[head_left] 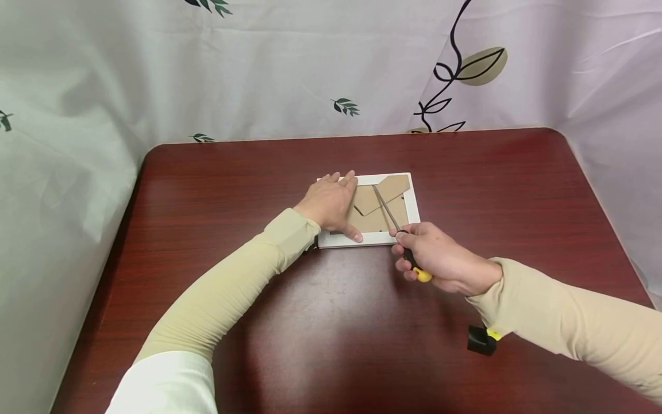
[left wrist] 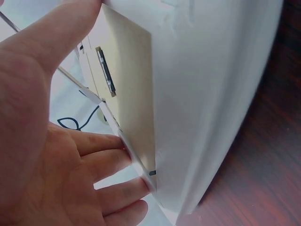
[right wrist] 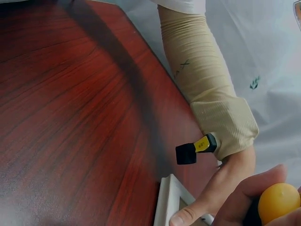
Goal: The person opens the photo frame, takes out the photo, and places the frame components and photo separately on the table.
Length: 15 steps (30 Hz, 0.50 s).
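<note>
Screwdriver (right wrist: 279, 203) gripped by right hand (head_left: 433, 253) | left hand (head_left: 330, 202) unclenched, spread across white frame (head_left: 376, 238), short of far edge of counter (head_left: 233, 178) | best: shaft (head_left: 387, 208) low, frame braced

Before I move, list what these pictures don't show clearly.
Picture frame front, every view: underneath, hidden by the backing.
Its left end, head view: partly covered by the left grip.
Screwdriver tip, head view: too small to tell whether it touches the backing.
Right grip, right wrist view: cut off by edges.
</note>
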### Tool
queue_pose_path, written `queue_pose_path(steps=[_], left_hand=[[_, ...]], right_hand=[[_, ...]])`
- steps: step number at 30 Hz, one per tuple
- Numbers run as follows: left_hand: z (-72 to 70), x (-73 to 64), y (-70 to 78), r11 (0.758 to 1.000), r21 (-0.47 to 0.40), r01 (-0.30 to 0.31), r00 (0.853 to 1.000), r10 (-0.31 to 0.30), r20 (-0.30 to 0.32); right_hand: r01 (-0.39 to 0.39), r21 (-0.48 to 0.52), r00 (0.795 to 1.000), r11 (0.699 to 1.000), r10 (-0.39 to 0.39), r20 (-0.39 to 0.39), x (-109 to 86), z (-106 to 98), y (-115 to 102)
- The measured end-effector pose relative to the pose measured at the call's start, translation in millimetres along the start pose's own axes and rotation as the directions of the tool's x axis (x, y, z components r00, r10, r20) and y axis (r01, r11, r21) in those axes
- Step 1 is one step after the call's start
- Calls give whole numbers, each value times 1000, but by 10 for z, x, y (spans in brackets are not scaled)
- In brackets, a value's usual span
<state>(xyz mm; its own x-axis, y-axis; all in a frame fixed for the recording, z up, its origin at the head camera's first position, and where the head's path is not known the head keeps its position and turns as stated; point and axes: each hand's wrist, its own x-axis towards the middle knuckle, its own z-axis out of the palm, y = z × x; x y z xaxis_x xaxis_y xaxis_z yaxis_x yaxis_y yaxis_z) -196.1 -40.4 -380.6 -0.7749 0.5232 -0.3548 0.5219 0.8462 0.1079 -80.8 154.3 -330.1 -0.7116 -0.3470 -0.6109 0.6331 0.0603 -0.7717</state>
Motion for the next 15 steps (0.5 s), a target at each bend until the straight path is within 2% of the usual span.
queue_pose_path(steps=[5,15], left_hand=[[4,7,5,1000,-7,12,1000,-12,8],[-1,6,0,1000,12,-1,1000,1,0]], right_hand=[[5,-4,1000,1000,-5,-10,22,11,15],[3,-2,1000,1000,-3,-14,44,28,22]])
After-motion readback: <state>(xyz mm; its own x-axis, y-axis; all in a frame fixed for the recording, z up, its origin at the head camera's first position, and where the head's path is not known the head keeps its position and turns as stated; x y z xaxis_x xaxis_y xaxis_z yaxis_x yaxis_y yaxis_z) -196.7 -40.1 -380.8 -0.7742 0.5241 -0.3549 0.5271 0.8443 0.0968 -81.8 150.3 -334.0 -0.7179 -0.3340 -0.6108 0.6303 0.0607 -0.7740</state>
